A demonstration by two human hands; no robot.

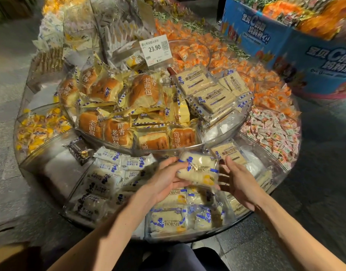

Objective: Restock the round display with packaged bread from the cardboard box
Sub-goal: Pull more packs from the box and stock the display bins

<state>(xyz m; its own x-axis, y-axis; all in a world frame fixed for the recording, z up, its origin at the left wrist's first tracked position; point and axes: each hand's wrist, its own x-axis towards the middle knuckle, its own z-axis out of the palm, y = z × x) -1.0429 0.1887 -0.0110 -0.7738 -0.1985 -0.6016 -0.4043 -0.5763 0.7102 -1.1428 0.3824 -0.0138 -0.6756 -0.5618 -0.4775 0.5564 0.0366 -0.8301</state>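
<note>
A white packaged bread (198,169) with blue print hangs just above the near compartment of the round clear display (266,194). My left hand (164,180) holds the pack from its left side, fingers curled under it. My right hand (237,180) is at the pack's right end with fingers stretched out, touching the wrapper's edge. Below them several similar white bread packs (168,222) lie in that compartment. The cardboard box shows only as a brown corner (5,257) at the bottom left.
The raised middle tier holds brown bread loaves (142,90) and flat toast packs (213,98). A price sign (156,49) reading 23.90 stands behind. Candy fills the outer compartments (274,130). A blue promotional bin (297,51) stands at the right. Grey floor surrounds the display.
</note>
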